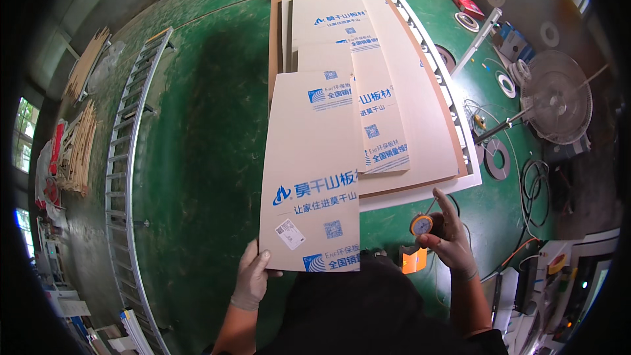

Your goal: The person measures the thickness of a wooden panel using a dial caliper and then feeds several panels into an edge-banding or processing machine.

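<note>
My left hand [252, 275], in a pale glove, grips the near left corner of a cream panel board [312, 151] with blue print and a white label. The board's far part overlaps other boards, and its near end stands out toward my body. My right hand [453, 236], also gloved, is raised to the right of it. A small round dial gauge [421, 225] with an orange rim sits at its thumb, and the index finger points upward. How the other fingers meet the gauge is partly hidden.
More printed boards [381, 98] lie stacked on a white-framed roller table [470, 151]. Along the left runs a metal roller track [125, 151]. A standing fan [555, 97], edging rolls [496, 158] and cables [536, 187] are on the right. An orange part [413, 259] shows below my right hand.
</note>
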`<state>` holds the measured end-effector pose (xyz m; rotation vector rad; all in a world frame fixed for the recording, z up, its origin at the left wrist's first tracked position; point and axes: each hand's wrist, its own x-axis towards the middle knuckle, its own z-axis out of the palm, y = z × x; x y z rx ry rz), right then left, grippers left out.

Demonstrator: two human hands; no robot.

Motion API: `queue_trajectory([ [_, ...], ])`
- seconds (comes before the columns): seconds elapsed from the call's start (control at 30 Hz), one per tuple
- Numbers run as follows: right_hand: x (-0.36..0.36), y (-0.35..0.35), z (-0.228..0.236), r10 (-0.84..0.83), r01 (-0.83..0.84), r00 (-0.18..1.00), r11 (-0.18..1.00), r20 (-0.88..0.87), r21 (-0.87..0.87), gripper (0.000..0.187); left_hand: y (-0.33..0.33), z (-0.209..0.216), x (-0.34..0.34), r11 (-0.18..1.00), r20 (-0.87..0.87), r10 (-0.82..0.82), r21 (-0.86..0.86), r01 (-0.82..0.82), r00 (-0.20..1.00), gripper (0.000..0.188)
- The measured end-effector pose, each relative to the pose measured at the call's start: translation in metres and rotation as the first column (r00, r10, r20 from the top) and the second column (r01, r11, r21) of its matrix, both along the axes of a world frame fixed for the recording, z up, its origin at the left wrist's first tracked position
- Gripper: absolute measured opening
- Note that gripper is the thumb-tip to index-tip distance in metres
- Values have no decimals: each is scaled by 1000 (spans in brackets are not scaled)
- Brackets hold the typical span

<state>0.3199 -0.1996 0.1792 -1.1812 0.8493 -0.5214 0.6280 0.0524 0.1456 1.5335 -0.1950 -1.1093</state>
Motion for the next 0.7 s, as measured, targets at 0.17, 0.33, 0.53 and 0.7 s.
queue_trajectory([
  [0.17,-3,-7,-58,-48,55,993,996,-105,67,84,-6,-76,6,989,132,146,-39,-142,981,34],
  [0.33,15,-15,-70,-108,111,993,990,-43,87,78,-37,-88,26,990,74,141,-15,-140,987,39],
  [0.53,26,-53,-89,-145,144,989,984,2,107,41,-111,-87,63,1000,392,-4,-10,8,920,39],
  [0.7,27,-101,-106,-196,182,980,951,33,250,26,-159,-93,85,964,651,-266,192,185,711,38],
])
